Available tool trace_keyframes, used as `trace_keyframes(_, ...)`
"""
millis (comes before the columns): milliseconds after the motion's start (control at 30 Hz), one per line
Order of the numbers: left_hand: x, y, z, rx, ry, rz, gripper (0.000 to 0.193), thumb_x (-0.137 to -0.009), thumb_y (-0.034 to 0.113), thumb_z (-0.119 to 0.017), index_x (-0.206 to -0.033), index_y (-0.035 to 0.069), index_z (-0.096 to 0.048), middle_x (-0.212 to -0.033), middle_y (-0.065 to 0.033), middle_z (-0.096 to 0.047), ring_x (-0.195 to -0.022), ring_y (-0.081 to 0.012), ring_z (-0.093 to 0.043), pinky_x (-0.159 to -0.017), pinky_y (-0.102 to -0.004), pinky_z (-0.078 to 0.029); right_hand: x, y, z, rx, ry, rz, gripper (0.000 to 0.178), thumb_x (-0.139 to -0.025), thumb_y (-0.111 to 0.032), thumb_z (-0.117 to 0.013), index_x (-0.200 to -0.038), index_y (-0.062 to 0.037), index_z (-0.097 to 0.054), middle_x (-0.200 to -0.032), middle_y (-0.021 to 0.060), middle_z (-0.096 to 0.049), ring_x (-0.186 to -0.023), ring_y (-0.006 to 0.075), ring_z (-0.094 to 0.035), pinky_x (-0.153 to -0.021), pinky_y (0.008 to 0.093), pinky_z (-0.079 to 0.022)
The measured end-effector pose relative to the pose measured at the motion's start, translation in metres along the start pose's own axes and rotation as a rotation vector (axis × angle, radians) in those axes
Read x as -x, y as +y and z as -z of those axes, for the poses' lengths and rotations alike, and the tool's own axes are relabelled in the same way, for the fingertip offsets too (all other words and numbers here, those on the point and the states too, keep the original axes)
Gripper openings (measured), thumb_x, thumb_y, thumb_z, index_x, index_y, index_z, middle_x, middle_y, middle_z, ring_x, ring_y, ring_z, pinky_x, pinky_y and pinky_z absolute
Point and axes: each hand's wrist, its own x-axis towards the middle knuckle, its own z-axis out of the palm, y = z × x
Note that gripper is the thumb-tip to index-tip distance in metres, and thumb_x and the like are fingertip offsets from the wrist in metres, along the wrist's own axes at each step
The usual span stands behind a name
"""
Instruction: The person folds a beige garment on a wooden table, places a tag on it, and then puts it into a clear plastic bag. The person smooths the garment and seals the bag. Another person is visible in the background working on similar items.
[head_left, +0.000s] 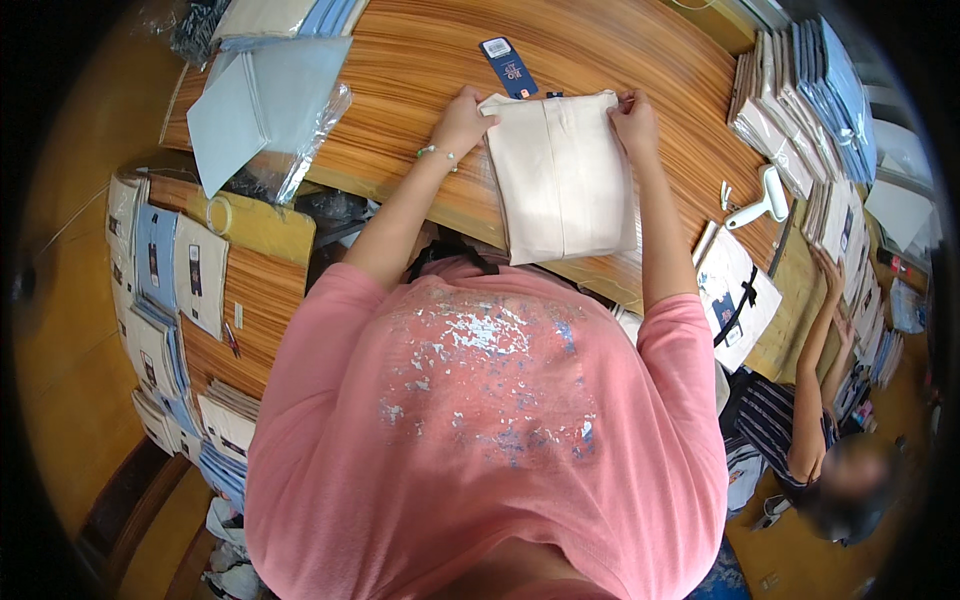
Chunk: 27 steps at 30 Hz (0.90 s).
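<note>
A folded cream cloth piece with a seam down its middle lies in front of me, its near edge reaching the table edge by my body. My left hand pinches its far left corner between thumb and fingers. At the far right corner, my right hand grips the cloth the same way. Just beyond its far edge a dark blue hang tag with a white label lies on the wood-grain table. A small dark bit shows at the cloth's far edge, beside the tag.
Clear plastic bags and a pale sheet lie at the left. A white lint roller rests at the right, near stacks of bagged cream and blue cloth. Tagged packs cover a left side table. A co-worker reaches toward stacks at the right.
</note>
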Motion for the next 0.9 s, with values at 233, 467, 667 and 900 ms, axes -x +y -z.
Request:
trace_keyframes(233, -0.014, 0.005, 0.018, -0.166, -0.095, -0.049, 0.036, -0.07, 0.03, -0.075, -0.087, 0.0, -0.062, -0.082, -0.0135, -0.064, -0.076, -0.025, -0.061, -0.068, -0.0338, -0.047, -0.013, 0.005, -0.009, -0.165, -0.138, -0.193, 0.027, -0.074, -0.02, -0.073, -0.088, -0.0004, -0.06, -0.071, 0.0078, -0.063, -0.06, 0.0194, -0.058, -0.055, 0.032, -0.044)
trace_keyframes(467, 0.001, 0.092, 0.071, 0.124, 0.02, -0.345, 0.02, -0.078, 0.015, -0.07, -0.092, 0.003, -0.065, -0.079, -0.009, -0.066, -0.07, -0.012, -0.06, -0.065, -0.0254, -0.048, 0.035, -0.045, 0.088, -0.721, 0.058, 0.11, 0.017, -0.081, -0.009, -0.069, -0.091, -0.0045, -0.057, -0.074, 0.0005, -0.063, -0.064, 0.006, -0.053, -0.058, 0.0194, -0.04)
trace_keyframes(667, 0.061, 0.151, 0.126, -0.199, 0.121, -0.859, 0.02, -0.077, 0.007, -0.067, -0.097, 0.004, -0.067, -0.087, -0.0069, -0.068, -0.082, -0.0179, -0.065, -0.072, -0.028, -0.052, 0.129, -0.079, 0.187, -0.555, 0.051, 0.187, 0.014, -0.082, 0.0, -0.062, -0.093, -0.0022, -0.053, -0.1, 0.0112, -0.065, -0.095, 0.0163, -0.062, -0.086, 0.0276, -0.046)
trace_keyframes(900, 0.11, 0.001, 0.061, -0.347, -0.132, -1.091, 0.019, -0.07, 0.016, -0.067, -0.09, 0.013, -0.067, -0.09, 0.0016, -0.064, -0.09, -0.019, -0.057, -0.077, -0.0327, -0.046, 0.243, 0.006, 0.061, -0.163, -0.123, 0.401, 0.018, -0.071, 0.013, -0.048, -0.079, -0.0029, -0.05, -0.106, 0.0098, -0.064, -0.115, 0.0282, -0.054, -0.097, 0.0442, -0.037)
